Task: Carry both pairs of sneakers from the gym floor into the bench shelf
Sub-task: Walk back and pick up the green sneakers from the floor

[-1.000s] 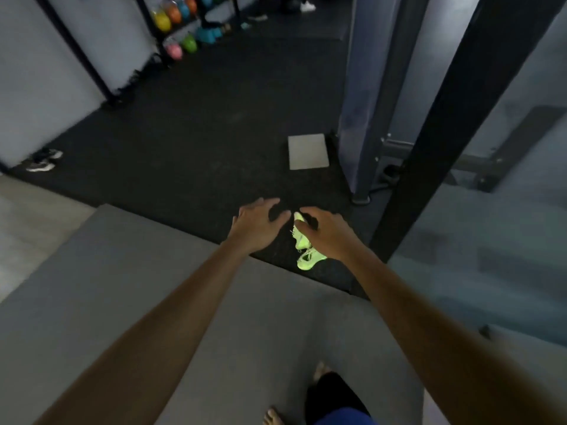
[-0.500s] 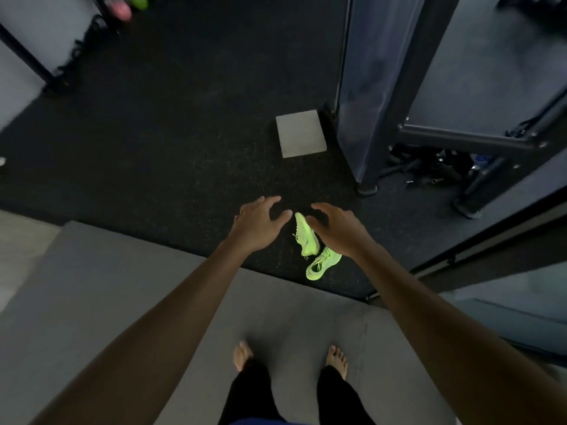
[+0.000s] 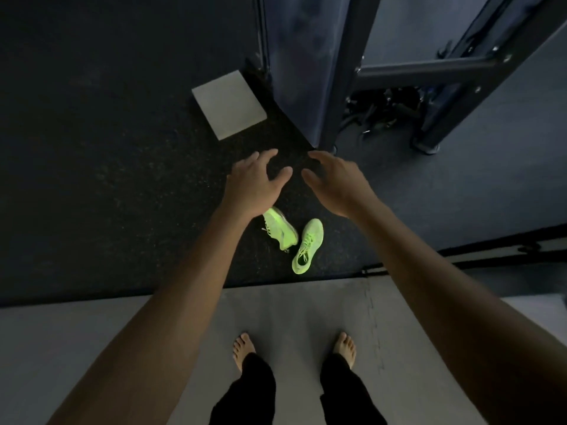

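Observation:
A pair of neon green sneakers lies on the dark rubber gym floor just past the mat edge. The left sneaker [image 3: 280, 228] lies tipped on its side, partly under my left wrist. Beside it the right sneaker [image 3: 307, 245] sits upright with its opening toward me. My left hand [image 3: 254, 182] and my right hand [image 3: 336, 182] hover above and beyond the shoes, fingers spread, holding nothing. No second pair and no bench shelf is in view.
I stand barefoot on a grey mat [image 3: 291, 311] whose edge meets the dark floor. A pale square pad [image 3: 228, 104] lies ahead. A dark metal rack frame [image 3: 310, 72] with cables at its base stands at the right.
The view has tilted down and I have stepped closer. The sneakers now sit nearer than my hands instead of between them. Both hands stay open.

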{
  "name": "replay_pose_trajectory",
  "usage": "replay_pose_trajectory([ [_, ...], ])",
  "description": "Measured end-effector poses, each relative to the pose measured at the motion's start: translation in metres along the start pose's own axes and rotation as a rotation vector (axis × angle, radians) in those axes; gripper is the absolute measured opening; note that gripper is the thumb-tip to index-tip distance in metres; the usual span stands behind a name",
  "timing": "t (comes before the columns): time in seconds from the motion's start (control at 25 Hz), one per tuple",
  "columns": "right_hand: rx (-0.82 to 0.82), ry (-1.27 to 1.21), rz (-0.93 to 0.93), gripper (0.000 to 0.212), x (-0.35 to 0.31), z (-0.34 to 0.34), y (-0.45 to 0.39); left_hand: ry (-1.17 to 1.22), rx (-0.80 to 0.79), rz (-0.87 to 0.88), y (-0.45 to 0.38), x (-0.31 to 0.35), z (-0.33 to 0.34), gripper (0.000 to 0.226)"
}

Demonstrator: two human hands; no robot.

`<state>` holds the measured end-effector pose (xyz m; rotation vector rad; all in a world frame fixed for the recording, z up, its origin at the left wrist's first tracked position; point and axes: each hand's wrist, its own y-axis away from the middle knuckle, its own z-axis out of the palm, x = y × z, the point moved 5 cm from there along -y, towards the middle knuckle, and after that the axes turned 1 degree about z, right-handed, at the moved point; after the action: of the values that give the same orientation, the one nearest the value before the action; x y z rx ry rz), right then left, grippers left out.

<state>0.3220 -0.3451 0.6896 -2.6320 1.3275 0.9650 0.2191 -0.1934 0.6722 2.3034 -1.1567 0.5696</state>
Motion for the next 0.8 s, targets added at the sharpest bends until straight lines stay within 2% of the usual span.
replay_pose_trajectory([
  [0.12, -0.001, 0.029, -0.010, 0.060, 0.056, 0.104, -0.032, -0.069, -0.017, -0.070, -0.022, -0.067, 0.088, 0.067],
  [0.28, -0.057, 0.150, -0.004, 0.063, 0.166, 0.282, -0.066, -0.165, -0.087, -0.119, -0.059, -0.171, 0.264, 0.064],
  [0.48, -0.157, 0.198, 0.178, 0.070, 0.304, 0.480, -0.097, -0.187, -0.153, -0.274, -0.110, -0.289, 0.460, 0.065],
  [0.56, -0.193, 0.206, 0.249, 0.071, 0.344, 0.536, -0.105, -0.070, -0.138, -0.396, -0.130, -0.329, 0.519, 0.070],
  [0.64, -0.193, 0.164, 0.296, 0.072, 0.370, 0.571, -0.119, 0.110, -0.053, -0.527, -0.146, -0.357, 0.558, 0.081],
  [0.8, -0.212, 0.113, 0.396, 0.080, 0.379, 0.604, -0.147, 0.422, 0.160, -0.585, -0.166, -0.373, 0.595, 0.075],
])
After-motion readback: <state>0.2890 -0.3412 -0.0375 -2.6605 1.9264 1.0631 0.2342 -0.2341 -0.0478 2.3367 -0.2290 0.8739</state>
